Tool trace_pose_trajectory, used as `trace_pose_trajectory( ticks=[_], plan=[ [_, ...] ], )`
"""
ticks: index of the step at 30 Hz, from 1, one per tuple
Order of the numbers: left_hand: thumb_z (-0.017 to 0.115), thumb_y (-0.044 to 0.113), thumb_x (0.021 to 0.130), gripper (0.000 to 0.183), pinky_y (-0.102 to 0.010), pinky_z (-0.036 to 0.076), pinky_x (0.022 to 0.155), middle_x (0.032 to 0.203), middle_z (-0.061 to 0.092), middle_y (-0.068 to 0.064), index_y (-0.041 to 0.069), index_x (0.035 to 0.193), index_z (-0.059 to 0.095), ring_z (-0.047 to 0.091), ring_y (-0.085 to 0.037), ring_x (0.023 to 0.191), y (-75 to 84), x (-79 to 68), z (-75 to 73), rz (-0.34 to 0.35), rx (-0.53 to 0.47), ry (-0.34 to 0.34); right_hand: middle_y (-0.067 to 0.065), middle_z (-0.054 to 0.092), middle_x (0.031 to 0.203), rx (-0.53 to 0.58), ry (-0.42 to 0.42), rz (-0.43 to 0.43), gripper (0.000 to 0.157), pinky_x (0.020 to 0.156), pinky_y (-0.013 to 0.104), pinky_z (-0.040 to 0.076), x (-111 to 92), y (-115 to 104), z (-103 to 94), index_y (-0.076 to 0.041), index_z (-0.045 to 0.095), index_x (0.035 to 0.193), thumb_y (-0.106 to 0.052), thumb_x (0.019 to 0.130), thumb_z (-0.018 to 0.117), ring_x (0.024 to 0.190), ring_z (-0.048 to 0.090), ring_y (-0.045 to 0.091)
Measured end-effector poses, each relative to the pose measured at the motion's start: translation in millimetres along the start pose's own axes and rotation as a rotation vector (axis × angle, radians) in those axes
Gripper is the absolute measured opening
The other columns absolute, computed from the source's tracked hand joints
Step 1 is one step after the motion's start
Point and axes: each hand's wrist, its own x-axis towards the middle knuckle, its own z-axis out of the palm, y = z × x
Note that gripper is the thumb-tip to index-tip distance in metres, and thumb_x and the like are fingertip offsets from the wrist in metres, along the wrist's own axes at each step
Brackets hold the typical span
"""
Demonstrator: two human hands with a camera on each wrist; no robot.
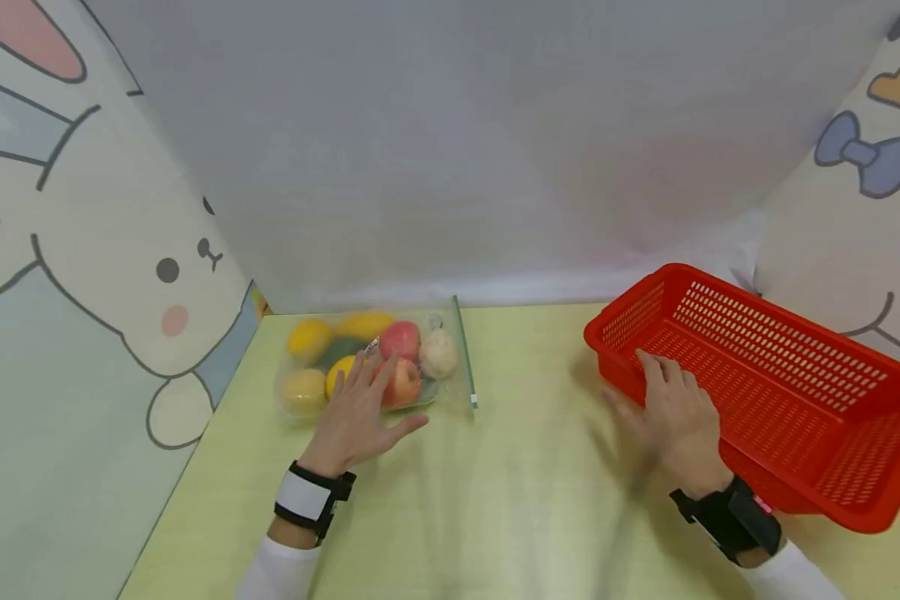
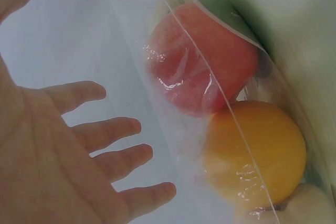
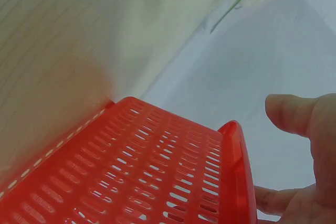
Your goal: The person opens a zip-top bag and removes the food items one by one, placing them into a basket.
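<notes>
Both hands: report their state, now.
Left hand: open, holding nothing, near the clear bag.
Right hand: open, by the red basket; contact unclear.

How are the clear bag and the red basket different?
Look: the bag is see-through with a green strip at one end; the basket is red and full of slots.
Shape: the bag bulges around its fruit, while the basket has raised walls and a rim.
Size: the basket looks larger than the bag in the head view.
Shared: both rest on the table.
</notes>
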Motion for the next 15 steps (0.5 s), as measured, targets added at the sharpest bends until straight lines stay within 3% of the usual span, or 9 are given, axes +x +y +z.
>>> trace_pose_trajectory(
  ticks=[4, 9, 15],
  plan=[
    [0.068, 0.069, 0.089, 0.104, -0.075, 0.019, 0.127, 0.173, 0.026, -0.025, 0.010, 0.167, 0.031, 0.018, -0.046, 0.164, 1.2, 3.4, 0.8, 0.002, -0.007, -0.024, 0.032, 0.065, 0.125, -0.026, 0.016, 0.022, 0.063, 0.087, 0.067, 0.057, 0.3, 0.2, 3.6, 0.000, 0.054, 0.143, -0.043, 0.100, 0.069, 0.102, 0.062, 0.048],
    [0.067, 0.069, 0.090, 0.104, -0.075, 0.019, 0.127, 0.172, 0.027, -0.027, 0.008, 0.166, 0.032, 0.018, -0.047, 0.164, 3.6, 5.0, 1.3, 0.004, 0.002, -0.049, 0.031, 0.070, 0.119, -0.051, 0.044, 0.007, 0.040, 0.089, 0.070, 0.058, 1.6, 2.7, 6.3, 0.001, 0.061, 0.131, -0.027, 0.103, 0.066, 0.093, 0.066, 0.048],
    [0.068, 0.067, 0.090, 0.102, -0.071, 0.021, 0.129, 0.170, 0.033, -0.027, 0.007, 0.165, 0.034, 0.025, -0.047, 0.162, 14.6, 14.9, 5.7, 0.073, -0.018, -0.024, 0.030, 0.072, 0.113, -0.056, 0.057, -0.014, 0.035, 0.087, 0.069, 0.059, 0.7, 4.8, 8.4, 0.000, 0.061, 0.128, -0.022, 0.102, 0.068, 0.089, 0.067, 0.046]
  ],
)
